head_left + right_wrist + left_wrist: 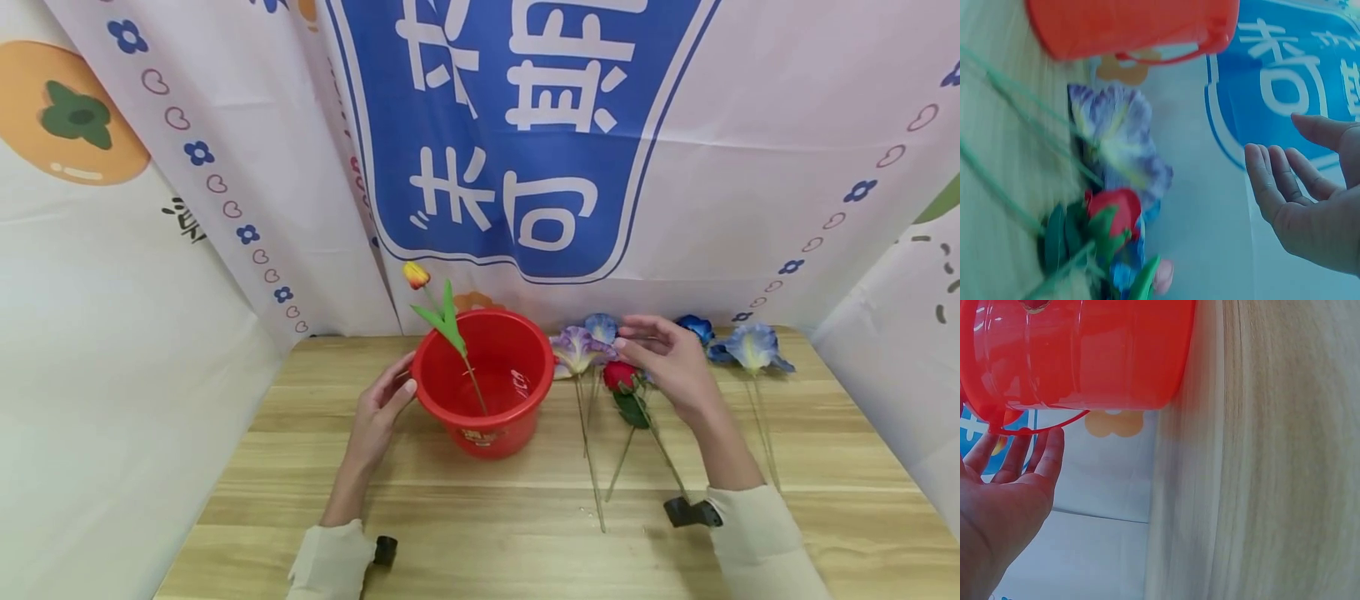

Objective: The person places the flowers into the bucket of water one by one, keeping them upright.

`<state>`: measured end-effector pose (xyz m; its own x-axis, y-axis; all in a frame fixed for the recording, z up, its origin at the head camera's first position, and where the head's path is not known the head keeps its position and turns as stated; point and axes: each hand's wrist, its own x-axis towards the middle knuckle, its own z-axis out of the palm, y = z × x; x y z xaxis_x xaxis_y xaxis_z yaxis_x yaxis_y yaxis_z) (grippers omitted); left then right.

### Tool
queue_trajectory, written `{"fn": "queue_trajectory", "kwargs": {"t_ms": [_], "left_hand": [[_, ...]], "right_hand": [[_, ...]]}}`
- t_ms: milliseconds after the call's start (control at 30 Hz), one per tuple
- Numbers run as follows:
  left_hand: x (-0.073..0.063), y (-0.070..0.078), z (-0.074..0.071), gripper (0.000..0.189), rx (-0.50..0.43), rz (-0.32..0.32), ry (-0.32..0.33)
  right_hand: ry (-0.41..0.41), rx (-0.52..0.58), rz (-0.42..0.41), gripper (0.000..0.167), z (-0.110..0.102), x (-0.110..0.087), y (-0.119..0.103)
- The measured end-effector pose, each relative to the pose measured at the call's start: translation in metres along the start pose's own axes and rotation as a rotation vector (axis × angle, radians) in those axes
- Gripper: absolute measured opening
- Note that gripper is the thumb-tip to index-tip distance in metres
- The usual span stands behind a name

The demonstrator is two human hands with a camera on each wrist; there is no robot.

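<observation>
Possibly, the leaning tulip (453,333) is dislodged if the red bucket (517,427) is nudged.
It is touched by the left hand (380,407), fingers extended; the right hand (672,360) is relaxed, empty.

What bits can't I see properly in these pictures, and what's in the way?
Head view: part of a dark blue flower, hidden by the right hand.
Head view: white marks inside the red bucket, too small to read.
Left wrist view: part of the bucket, cut off by the top edge.
Right wrist view: a pink bud, partly behind a green leaf.
</observation>
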<state>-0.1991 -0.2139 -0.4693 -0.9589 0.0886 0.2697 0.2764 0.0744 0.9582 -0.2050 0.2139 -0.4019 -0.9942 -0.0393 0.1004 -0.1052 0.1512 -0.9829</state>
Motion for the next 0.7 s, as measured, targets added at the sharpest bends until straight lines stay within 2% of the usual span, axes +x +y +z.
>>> {"fn": "queue_trajectory", "kwargs": {"t_ms": [233, 467, 700], "left_hand": [[0.000, 0.001, -0.001, 0.050, 0.023, -0.016, -0.002], [0.001, -0.001, -0.002, 0.050, 0.023, -0.018, 0.000], [-0.001, 0.001, -0.003, 0.050, 0.035, -0.030, -0.004]], "right_hand": [[0.033, 0.029, -0.012, 0.041, -0.027, -0.010, 0.017], [0.049, 0.093, 0.033, 0.031, -0.052, -0.015, 0.039], [0.051, 0.143, 0.087, 0.031, -0.074, -0.020, 0.061]]}}
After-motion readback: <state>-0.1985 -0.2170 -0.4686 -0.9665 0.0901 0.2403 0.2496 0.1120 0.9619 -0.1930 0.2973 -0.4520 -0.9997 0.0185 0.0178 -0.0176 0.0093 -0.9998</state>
